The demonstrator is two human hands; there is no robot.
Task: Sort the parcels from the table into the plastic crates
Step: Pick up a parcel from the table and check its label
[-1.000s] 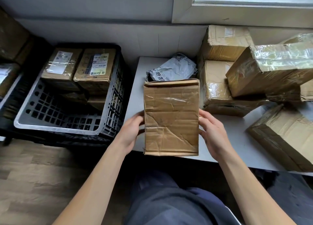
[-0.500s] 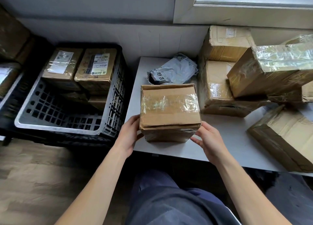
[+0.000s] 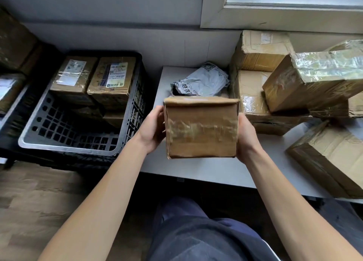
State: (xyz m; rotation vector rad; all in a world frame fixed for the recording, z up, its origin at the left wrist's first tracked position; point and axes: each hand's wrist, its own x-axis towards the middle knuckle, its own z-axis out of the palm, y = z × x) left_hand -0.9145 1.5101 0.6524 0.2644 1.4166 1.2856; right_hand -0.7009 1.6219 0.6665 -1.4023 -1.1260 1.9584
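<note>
The cardboard parcel is plain mid-brown, crossed by a pale, glossy band of clear tape. The plastic crate is black with a grid of square holes and a light grey rim. The two labelled parcels inside it are tan, each with a white label; one label carries dark print and a yellow-green strip. The poly mailer is light grey with black lettering and a QR-style square pattern. The surface is off-white. The taped box is brown under shiny, wrinkled clear tape. The floor shows brown wood grain, the trousers are dark navy, and the window frame is cream.
</note>
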